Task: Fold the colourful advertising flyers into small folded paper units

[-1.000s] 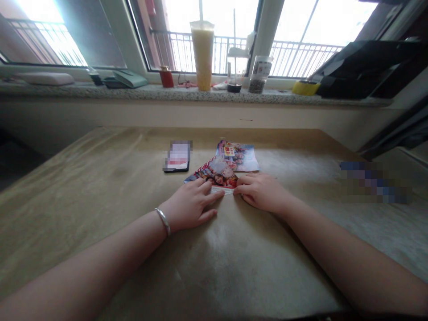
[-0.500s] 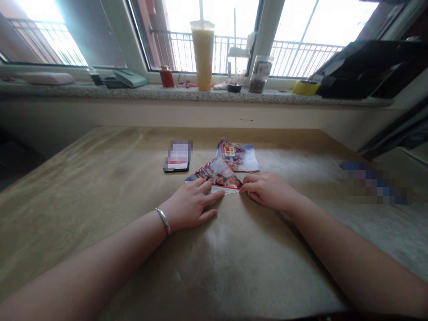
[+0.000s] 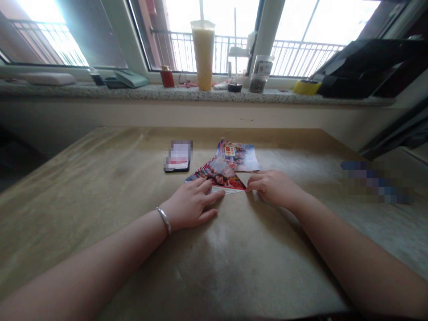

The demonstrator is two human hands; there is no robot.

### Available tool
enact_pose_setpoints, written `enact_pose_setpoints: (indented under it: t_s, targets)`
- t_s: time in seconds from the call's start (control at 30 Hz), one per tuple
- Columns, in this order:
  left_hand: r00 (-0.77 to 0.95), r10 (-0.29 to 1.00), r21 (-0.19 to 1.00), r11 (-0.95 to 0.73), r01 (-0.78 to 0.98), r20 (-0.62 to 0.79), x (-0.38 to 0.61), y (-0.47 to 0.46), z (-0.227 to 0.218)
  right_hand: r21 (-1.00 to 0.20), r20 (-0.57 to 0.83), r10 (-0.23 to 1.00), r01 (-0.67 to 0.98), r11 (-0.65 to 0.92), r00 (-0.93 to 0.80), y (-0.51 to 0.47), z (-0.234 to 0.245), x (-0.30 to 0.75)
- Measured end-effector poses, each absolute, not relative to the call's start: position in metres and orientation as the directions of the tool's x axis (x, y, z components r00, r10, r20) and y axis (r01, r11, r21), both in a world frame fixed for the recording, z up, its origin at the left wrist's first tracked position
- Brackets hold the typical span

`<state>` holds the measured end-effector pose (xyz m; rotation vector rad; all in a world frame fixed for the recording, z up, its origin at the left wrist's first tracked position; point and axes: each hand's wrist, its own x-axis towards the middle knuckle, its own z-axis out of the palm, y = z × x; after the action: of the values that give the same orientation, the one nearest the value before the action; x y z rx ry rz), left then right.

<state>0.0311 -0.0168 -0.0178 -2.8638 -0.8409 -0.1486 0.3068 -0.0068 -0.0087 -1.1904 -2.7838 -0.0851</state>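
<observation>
A colourful printed flyer (image 3: 219, 171), folded into a roughly triangular shape, lies on the table with a white strip along its near edge. My left hand (image 3: 192, 200), a silver bangle at its wrist, rests flat on the flyer's near left part, fingers spread and pressing it down. At the right corner is my right hand (image 3: 270, 186), its fingers curled together and the tips closed on that corner. Just behind, and partly covered by the folded flyer, lies a second printed flyer (image 3: 245, 156) with a yellow and red price label.
A phone (image 3: 178, 157) lies left of the flyers on the tan tabletop (image 3: 214, 258). Toward the right edge is a blurred-out bluish object (image 3: 376, 182). A tall yellow drink (image 3: 203, 55), a red bottle (image 3: 166, 77), and yellow tape (image 3: 306, 87) stand on the granite windowsill.
My right hand has slid a little to the right along the flyer's near edge, and more of its right corner shows. My left hand has stayed in place.
</observation>
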Motion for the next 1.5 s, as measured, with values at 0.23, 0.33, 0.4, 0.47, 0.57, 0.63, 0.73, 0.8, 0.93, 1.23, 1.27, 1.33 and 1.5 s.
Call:
enact_pose_setpoints:
  t_s: [0.23,0.33,0.4,0.47,0.57,0.63,0.73,0.8,0.93,1.23,1.27,1.33,1.5]
  targets:
    - [0.834,0.537,-0.113,-0.828,0.550,0.125,0.031,-0.016,-0.018,-0.014,0.086,0.725,0.727,0.686,-0.683,-0.005,-0.008,0.311]
    - [0.836,0.533,-0.118,-0.829,0.547,0.128,0.031,-0.016,-0.018,-0.029,0.074,0.723,0.723,0.690,-0.687,-0.004,-0.007,0.312]
    - [0.836,0.533,-0.115,-0.830,0.546,0.131,0.031,-0.016,-0.018,-0.031,0.083,0.719,0.719,0.694,-0.690,-0.004,-0.007,0.313]
    - [0.835,0.534,-0.107,-0.830,0.547,0.133,0.031,-0.016,-0.018,-0.026,0.104,0.712,0.713,0.700,-0.695,-0.003,-0.009,0.314]
    - [0.834,0.534,-0.088,-0.832,0.547,0.138,0.031,-0.016,-0.018,-0.023,0.142,0.692,0.697,0.717,-0.708,0.000,-0.013,0.318]
    - [0.833,0.536,-0.080,-0.832,0.549,0.137,0.030,-0.017,-0.018,-0.022,0.167,0.687,0.694,0.719,-0.707,0.001,-0.015,0.320]
    - [0.829,0.543,-0.080,-0.828,0.555,0.136,0.030,-0.017,-0.018,-0.028,0.234,0.703,0.718,0.695,-0.672,-0.001,-0.019,0.320]
    - [0.827,0.543,-0.079,-0.827,0.556,0.144,0.030,-0.017,-0.018,-0.054,0.312,0.703,0.727,0.685,-0.639,-0.003,-0.020,0.316]
    - [0.830,0.535,-0.078,-0.831,0.551,0.157,0.029,-0.016,-0.018,-0.142,0.392,0.640,0.644,0.752,-0.661,-0.008,-0.022,0.302]
    - [0.830,0.539,-0.073,-0.830,0.552,0.145,0.029,-0.016,-0.018,-0.100,0.287,0.595,0.594,0.798,-0.751,-0.012,-0.027,0.280]
    - [0.829,0.538,-0.073,-0.830,0.552,0.150,0.030,-0.016,-0.019,-0.096,0.288,0.597,0.598,0.796,-0.749,-0.012,-0.027,0.279]
    - [0.827,0.539,-0.070,-0.830,0.554,0.161,0.030,-0.016,-0.020,-0.084,0.289,0.592,0.596,0.799,-0.753,-0.012,-0.027,0.278]
    - [0.834,0.523,-0.053,-0.841,0.539,0.177,0.033,-0.014,-0.022,0.001,0.281,0.575,0.599,0.801,-0.768,-0.012,-0.027,0.274]
